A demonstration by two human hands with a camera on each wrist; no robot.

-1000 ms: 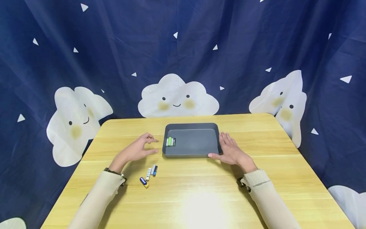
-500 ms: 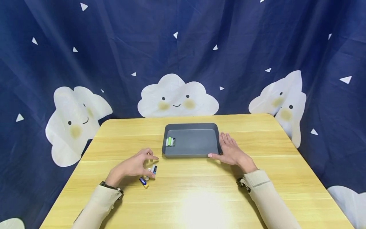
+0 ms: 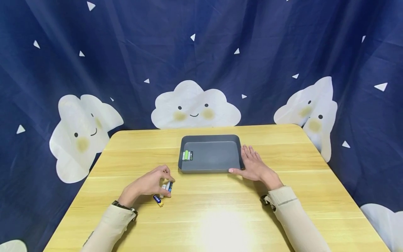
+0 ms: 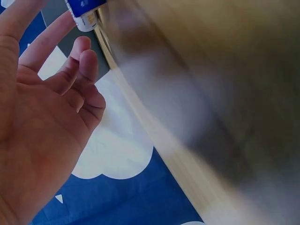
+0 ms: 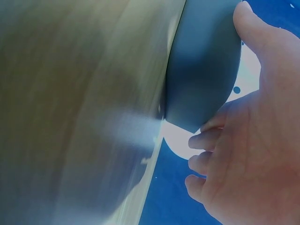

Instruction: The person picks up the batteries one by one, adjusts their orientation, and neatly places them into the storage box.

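Observation:
My left hand [image 3: 151, 182] is low over the loose batteries on the table. Its thumb and index finger pinch a blue and black battery [image 3: 171, 186] by its two ends. Right beside that one lies a white battery [image 3: 163, 188], partly covered by the hand. Nearer to me is a blue and yellow battery [image 3: 158, 201]. In the left wrist view, a blue and white battery [image 4: 86, 16] shows beyond the fingers. My right hand [image 3: 254, 167] rests with straight fingers along the right end of a dark grey tray [image 3: 207, 172], thumb at its near corner.
Inside the tray, several batteries [image 3: 187, 155] stand side by side against the left wall, one of them bright green. The wooden table [image 3: 201, 199] reaches back to a dark blue curtain [image 3: 176, 45] with white clouds.
My left hand has come from beside the tray's left end down toward me to the loose batteries, and its thumb and index finger have closed together. My right hand stays against the tray.

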